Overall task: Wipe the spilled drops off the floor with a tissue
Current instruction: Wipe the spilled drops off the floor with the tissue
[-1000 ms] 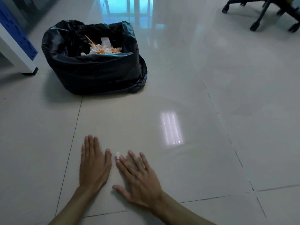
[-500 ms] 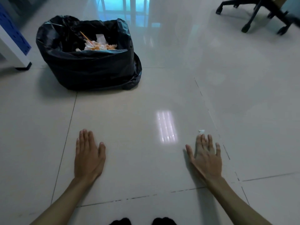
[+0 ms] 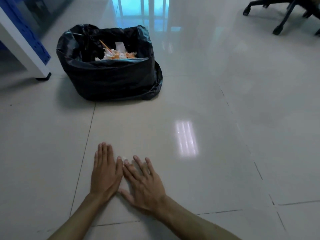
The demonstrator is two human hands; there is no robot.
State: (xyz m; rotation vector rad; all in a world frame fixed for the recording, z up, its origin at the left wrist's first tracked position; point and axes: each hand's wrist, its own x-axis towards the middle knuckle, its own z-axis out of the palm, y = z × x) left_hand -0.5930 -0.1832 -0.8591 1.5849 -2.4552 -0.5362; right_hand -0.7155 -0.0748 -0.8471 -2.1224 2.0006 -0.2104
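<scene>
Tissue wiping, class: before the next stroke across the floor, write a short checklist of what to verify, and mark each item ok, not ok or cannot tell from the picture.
1. Tissue is under the right hand: ok, a white bit shows at the fingertips.
2. Right hand lies flat on the floor for pressure: ok.
3. Left hand braces flat beside it: ok, though the two hands touch, so the stroke should go rightward.
4. Path to the right is free of objects: ok.
5. Drops remaining on the tile: cannot tell, glare hides any wetness.
6. Black bin bag is open for the used tissue: ok.
</scene>
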